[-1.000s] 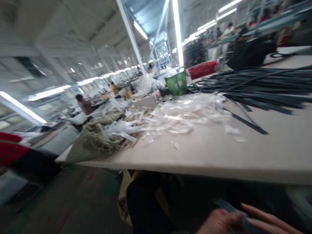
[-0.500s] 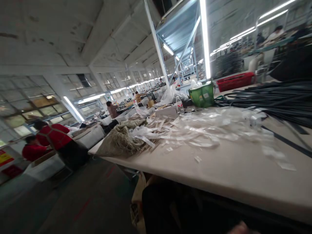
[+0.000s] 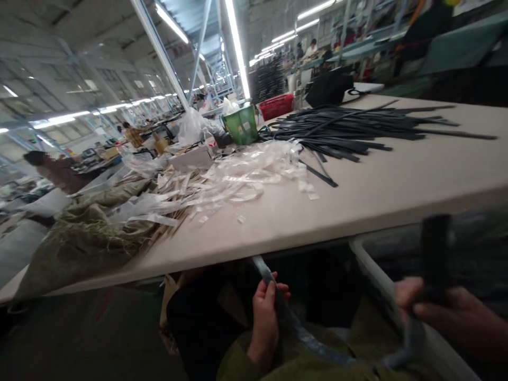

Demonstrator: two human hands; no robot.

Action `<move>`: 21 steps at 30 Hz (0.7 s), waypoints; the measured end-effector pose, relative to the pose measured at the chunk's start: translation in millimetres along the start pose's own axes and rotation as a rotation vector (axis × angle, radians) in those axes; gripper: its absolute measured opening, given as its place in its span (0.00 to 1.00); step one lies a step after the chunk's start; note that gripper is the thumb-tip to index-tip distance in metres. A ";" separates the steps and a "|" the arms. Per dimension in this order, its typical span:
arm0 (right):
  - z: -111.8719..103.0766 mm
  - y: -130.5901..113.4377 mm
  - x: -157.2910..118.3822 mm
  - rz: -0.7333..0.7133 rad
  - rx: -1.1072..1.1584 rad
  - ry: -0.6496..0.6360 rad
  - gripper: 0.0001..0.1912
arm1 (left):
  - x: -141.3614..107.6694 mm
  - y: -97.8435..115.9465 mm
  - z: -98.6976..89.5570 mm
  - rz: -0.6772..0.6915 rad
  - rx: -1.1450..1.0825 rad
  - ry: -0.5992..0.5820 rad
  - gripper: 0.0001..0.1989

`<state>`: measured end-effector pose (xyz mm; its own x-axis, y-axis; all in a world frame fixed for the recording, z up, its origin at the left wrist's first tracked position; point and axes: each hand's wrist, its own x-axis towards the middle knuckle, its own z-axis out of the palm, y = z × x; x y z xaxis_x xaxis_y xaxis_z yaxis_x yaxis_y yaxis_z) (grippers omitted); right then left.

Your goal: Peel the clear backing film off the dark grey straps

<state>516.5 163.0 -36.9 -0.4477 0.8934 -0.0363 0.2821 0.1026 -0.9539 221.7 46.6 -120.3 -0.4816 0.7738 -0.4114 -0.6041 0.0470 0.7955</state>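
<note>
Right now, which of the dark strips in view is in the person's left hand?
The blue-grey strip hanging below the table's edge, gripped by the left hand. The heaped strips lie on the table, untouched.

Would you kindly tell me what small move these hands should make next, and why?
Perhaps draw the right hand gently away from the left hand: the grey strip pinched in the left sags in a loose curve between them, seemingly running up to the right.
</note>
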 end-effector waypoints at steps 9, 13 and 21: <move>51.1 -33.8 44.4 0.065 0.375 -0.336 0.24 | -30.0 -7.0 2.5 0.173 0.688 -0.682 0.21; 49.8 -20.3 37.9 0.048 0.577 -0.288 0.21 | -26.1 -7.7 12.6 0.106 0.694 -0.732 0.21; 39.6 -1.0 33.0 0.052 0.765 -0.108 0.19 | -20.9 -2.8 28.1 -0.011 0.703 -0.768 0.20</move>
<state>467.9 175.1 -48.9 -0.5416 0.8370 -0.0776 -0.3425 -0.3041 -0.8889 251.3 48.1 -101.4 0.2041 0.9532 -0.2229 0.0192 0.2238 0.9745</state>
